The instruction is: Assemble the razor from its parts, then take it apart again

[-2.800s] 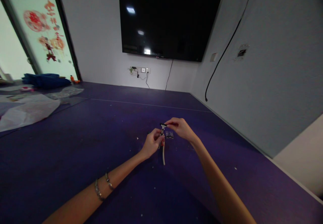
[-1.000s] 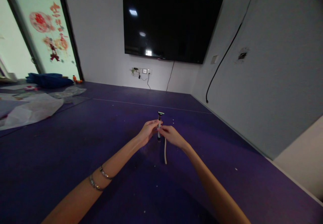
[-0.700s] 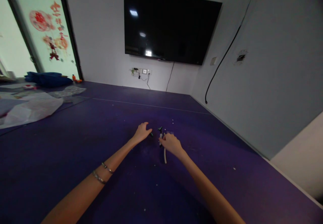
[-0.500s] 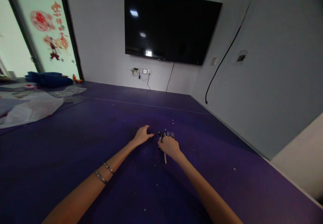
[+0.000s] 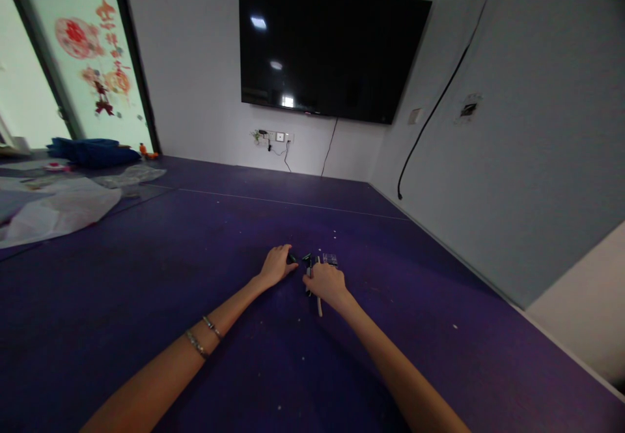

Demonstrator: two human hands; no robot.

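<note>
My left hand (image 5: 277,267) is on the purple surface, thumb and fingers curved around a small dark piece (image 5: 292,258). My right hand (image 5: 326,281) is closed, knuckles up, on a small black-and-grey object (image 5: 308,269) whose kind is too small to make out. Its black end sticks out to the left, toward my left hand, with a narrow gap between. A thin pale stick (image 5: 319,307) pokes out below my right hand. Just beyond the knuckles lies a small clear patterned piece (image 5: 330,259), partly hidden.
The purple surface (image 5: 195,303) carries scattered white specks. White plastic sheeting (image 5: 68,208) and a dark blue cloth bundle (image 5: 92,152) lie at the far left. A television (image 5: 332,49) hangs on the back wall. A black cable (image 5: 432,117) dangles along the right wall.
My left hand has drawn its thumb and fingers in around the small dark piece. My right hand has shifted slightly left, still closed on its object.
</note>
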